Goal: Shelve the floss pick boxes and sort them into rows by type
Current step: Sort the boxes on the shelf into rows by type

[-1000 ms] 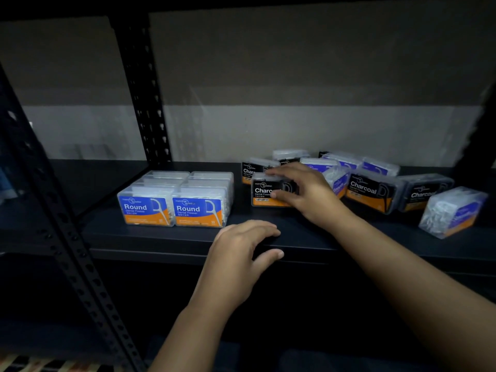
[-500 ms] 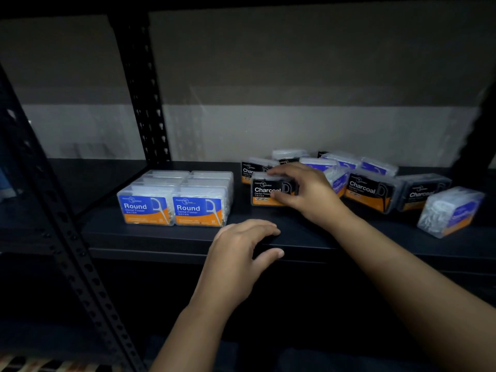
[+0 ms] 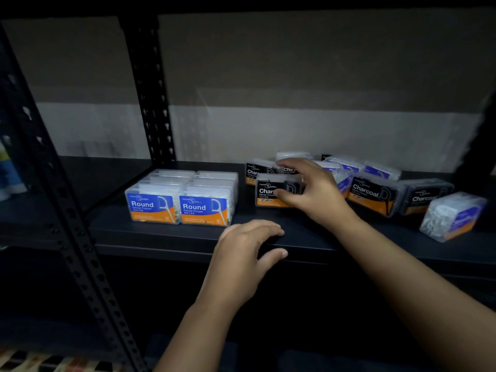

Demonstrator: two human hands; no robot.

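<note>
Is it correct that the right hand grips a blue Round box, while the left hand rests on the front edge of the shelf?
Not quite. In the head view the right hand has its grip on a black Charcoal box, not a blue one. The two rows of Round boxes stand untouched further left. The rest holds: the left hand rests on the front edge of the shelf.

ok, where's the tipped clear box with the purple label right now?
Head view: the tipped box lies at the far right of the shelf, near its front edge, just right of the rightmost Charcoal box.
</note>
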